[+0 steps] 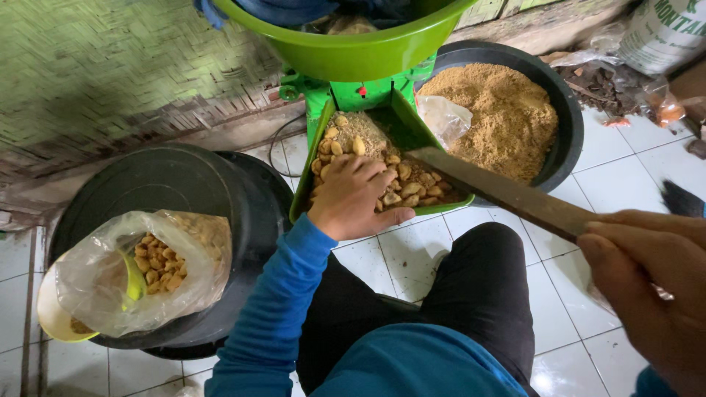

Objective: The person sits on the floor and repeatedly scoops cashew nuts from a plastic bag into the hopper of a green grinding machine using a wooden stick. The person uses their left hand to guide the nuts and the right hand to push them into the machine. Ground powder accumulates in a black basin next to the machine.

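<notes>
Over the green chute (401, 121), left hand (353, 197) fingers spread on peanuts (412, 184); right hand (654, 283) gripping a wooden stick (500, 192).

Person, seated: long bright-blue sleeve (276, 294) on the left arm, matching blue top, black trousers (471, 294); both hands bare, left hand (353, 197), right hand (654, 287).

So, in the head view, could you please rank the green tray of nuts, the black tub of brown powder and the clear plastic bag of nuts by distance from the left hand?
1. Green tray of nuts: under the left hand.
2. Black tub of brown powder: upper right.
3. Clear plastic bag of nuts: far left.
</notes>
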